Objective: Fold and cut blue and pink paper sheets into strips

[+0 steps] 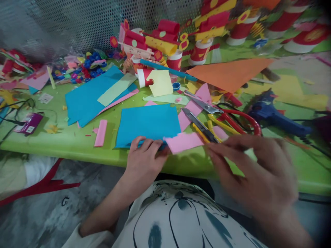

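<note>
My hands are apart, both at the front edge of the green table (64,143). Left hand (144,160): fingers bent over the near edge of a blue craft sheet (148,120), thumb by the left end of a pink scrap (184,142); can't tell if it's gripping either. Right hand (261,168): blurred, thumb and index close together at the scrap's right end; can't tell if they're clamped on it. Scrap sits between the two hands, overlapping the sheet's near right corner. Just behind it: utility knife (200,124), blade out, pointing up-left, then red-handled scissors (207,107), blades parted. Blue glue gun (278,117) lies right of those. Pink roll (100,133) is left of the sheet. Behind: more blue sheets (84,94) with a pale green strip (117,90) on top, a pale yellow piece (161,84) against a tipped red-and-white cup (141,78), and an orange sheet (230,74). Decorated red cups line the back, near a perforated panel (77,20).
</note>
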The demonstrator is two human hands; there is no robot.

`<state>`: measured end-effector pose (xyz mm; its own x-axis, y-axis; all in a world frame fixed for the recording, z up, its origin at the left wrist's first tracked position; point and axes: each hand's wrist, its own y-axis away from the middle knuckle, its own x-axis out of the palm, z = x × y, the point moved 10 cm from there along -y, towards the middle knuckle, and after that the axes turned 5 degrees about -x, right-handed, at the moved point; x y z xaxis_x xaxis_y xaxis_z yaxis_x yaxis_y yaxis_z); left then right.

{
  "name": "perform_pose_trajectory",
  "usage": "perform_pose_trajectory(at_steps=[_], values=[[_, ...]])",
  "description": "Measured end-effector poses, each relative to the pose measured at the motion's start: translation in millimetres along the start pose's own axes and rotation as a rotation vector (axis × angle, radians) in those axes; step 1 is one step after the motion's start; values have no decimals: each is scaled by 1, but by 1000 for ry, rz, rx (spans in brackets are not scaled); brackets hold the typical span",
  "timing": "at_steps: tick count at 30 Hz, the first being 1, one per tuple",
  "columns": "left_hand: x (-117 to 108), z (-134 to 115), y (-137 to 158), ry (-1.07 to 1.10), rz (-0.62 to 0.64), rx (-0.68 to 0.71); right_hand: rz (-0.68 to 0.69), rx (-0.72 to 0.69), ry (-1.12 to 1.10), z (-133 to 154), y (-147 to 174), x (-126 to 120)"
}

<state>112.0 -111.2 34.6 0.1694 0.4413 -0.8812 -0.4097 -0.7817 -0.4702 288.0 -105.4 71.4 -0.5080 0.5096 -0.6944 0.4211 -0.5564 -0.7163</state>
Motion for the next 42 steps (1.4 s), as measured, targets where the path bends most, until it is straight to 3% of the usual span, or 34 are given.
perform_pose_trajectory(at_steps=[1,4,10,16,19,22,25,28,35,42], values=[[2,0,1,-3,7,-3,10,-33,-65,11,0,0],[6,2,4,13,36,-7,211,-77,-336,38,6,25],[2,29,9,140,16,-131,217,-84,-117,36,8,34],[-32,93,19,377,-321,-508,160,-90,19,34,1,31],[-44,110,28,434,-475,-611,113,-54,87,28,8,23],[-51,106,29,477,-576,-558,76,-58,90,22,16,15],[-52,91,25,472,-599,-449,220,-115,25,25,24,34],[-48,80,20,460,-574,-378,333,-139,3,30,28,56],[-39,65,13,466,-494,-305,427,-135,17,29,9,94],[-30,44,3,443,-452,-207,570,-6,-49,13,-17,138]])
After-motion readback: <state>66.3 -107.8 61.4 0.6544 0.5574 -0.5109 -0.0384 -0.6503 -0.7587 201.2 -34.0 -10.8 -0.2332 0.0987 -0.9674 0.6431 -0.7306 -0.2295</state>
